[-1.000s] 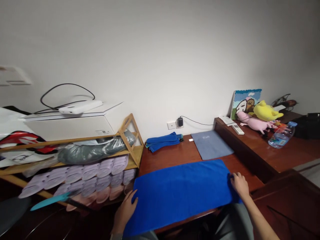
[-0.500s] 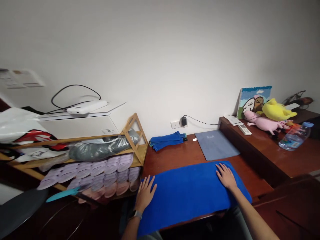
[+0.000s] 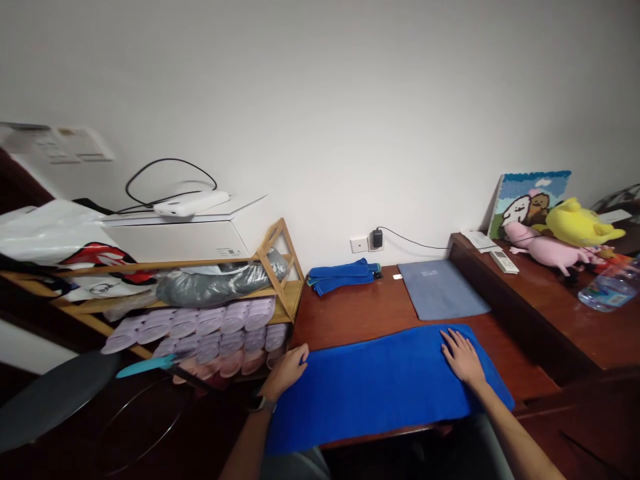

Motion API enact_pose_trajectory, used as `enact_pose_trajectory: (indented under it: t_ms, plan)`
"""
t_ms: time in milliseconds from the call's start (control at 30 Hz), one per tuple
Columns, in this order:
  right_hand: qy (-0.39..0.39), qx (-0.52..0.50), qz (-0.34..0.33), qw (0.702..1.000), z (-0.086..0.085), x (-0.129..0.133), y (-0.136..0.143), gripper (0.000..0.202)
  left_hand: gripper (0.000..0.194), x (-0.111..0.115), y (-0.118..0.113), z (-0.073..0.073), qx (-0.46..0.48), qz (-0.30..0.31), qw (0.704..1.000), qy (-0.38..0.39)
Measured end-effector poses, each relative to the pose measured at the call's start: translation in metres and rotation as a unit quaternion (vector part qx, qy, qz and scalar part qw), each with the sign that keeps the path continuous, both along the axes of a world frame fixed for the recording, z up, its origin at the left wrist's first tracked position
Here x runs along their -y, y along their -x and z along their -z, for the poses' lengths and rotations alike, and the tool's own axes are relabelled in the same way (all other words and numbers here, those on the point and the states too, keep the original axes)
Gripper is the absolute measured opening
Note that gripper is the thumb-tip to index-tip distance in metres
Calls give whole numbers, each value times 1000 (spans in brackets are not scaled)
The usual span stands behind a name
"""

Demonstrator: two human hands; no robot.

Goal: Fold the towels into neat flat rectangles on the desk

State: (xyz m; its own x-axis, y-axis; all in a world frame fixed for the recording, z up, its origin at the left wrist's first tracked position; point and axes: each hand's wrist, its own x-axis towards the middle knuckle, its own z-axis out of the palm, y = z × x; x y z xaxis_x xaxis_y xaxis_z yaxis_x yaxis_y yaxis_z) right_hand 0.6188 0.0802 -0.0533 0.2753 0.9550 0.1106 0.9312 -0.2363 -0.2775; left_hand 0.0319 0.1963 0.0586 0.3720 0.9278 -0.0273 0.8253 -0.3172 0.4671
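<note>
A bright blue towel (image 3: 373, 387) lies spread over the front of the brown desk (image 3: 345, 320), with its near edge hanging past the desk's front. At the towel's far left corner my left hand (image 3: 287, 371) is closed, its fingers curled around the corner and partly hidden from view. My right hand (image 3: 464, 360) rests flat on the right part of the towel, fingers spread and holding nothing. Behind the towel are a folded blue umbrella-like bundle (image 3: 345, 275) and a grey-blue mat (image 3: 443, 290).
On the left stands a wooden rack (image 3: 287, 293) with rows of lilac slippers (image 3: 200, 320) and a white box (image 3: 175, 239) on top. A raised desk section at right bears plush toys (image 3: 543, 250), a remote (image 3: 504, 262) and a plastic bottle (image 3: 607, 290). A charger (image 3: 377, 238) is plugged into the wall.
My left hand has gone from lying flat with spread fingers to curling closed at the towel's far left corner. My right hand stays flat on the towel. The view has shifted slightly left.
</note>
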Motion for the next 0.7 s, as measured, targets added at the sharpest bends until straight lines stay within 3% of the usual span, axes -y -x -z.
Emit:
enact_pose_trajectory:
  t_ms: [200, 367, 500, 600, 700]
  plan:
    - [4, 1, 6, 1000, -1, 0, 2, 67, 15, -6, -5, -2, 1, -12, 1000, -25]
    - [6, 4, 18, 1000, -10, -3, 2, 61, 20, -23, -8, 11, 7, -101, 993, -59]
    - [33, 10, 27, 999, -26, -16, 8, 61, 25, -23, -14, 25, 14, -151, 984, -96]
    - [9, -7, -6, 1000, -29, -28, 22, 60, 34, -16, -22, 42, 79, -135, 980, -122]
    - [-6, -39, -28, 999, -22, -37, 36, 60, 44, -14, -26, 61, 144, -109, 978, -101]
